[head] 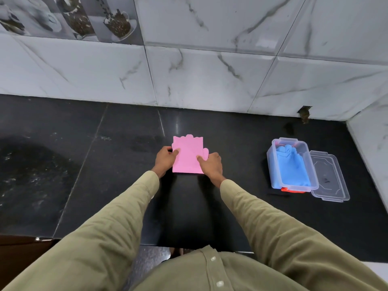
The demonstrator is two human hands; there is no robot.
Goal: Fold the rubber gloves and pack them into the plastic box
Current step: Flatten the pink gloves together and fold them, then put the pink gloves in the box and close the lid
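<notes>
A pink rubber glove (188, 153) lies folded flat on the black counter, fingertips pointing toward the wall. My left hand (165, 159) grips its left edge, thumb on top. My right hand (212, 164) holds its right edge, thumb pressing on the pink surface. To the right stands a clear plastic box (270, 162) with no lid on it. A folded blue glove (290, 166) lies inside it.
The box's clear lid (329, 177) lies flat on the counter just right of the box. A marble-tiled wall (199, 76) runs along the back and turns forward at the far right. The counter's front edge (94, 238) is near my body.
</notes>
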